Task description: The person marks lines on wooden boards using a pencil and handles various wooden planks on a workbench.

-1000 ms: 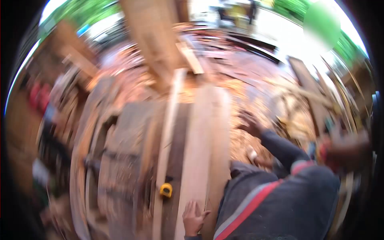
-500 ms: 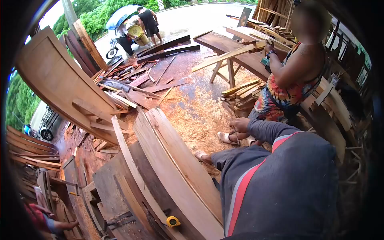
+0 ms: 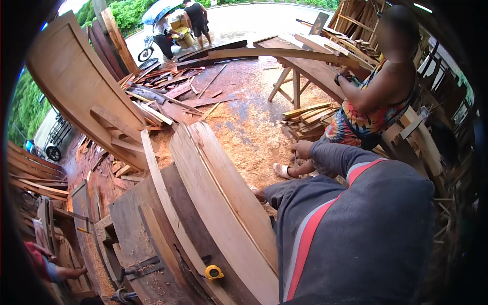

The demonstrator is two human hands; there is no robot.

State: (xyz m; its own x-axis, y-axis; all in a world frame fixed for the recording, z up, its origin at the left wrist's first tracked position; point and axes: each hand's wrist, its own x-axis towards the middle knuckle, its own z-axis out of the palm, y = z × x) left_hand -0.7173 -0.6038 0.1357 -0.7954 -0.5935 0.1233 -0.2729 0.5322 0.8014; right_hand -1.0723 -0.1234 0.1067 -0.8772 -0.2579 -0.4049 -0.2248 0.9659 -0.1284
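Observation:
My right hand (image 3: 304, 149) is closed at the end of a dark sleeve, beside my trouser leg. Its fingers pinch a thin, stick-like thing (image 3: 295, 160) that points down; its exact kind is too small to make out. My left hand is outside the picture. In front of my body lies a wide pale board (image 3: 223, 208) with a long split or joint along it. A narrow curved wooden strip (image 3: 175, 218) runs alongside, and a yellow tape measure (image 3: 214, 272) rests near its lower end.
A co-worker (image 3: 373, 101) holds a long plank (image 3: 284, 53) by a wooden trestle table (image 3: 310, 71). A large curved panel (image 3: 81, 86) leans at the left. Scrap wood (image 3: 162, 91) and sawdust (image 3: 254, 137) cover the ground. Two people stand by a motorcycle (image 3: 145, 54) under an umbrella.
The co-worker's plank has swung up to nearly level. My right hand has moved slightly up, still pinching the thin thing. The whole view has shifted a little.

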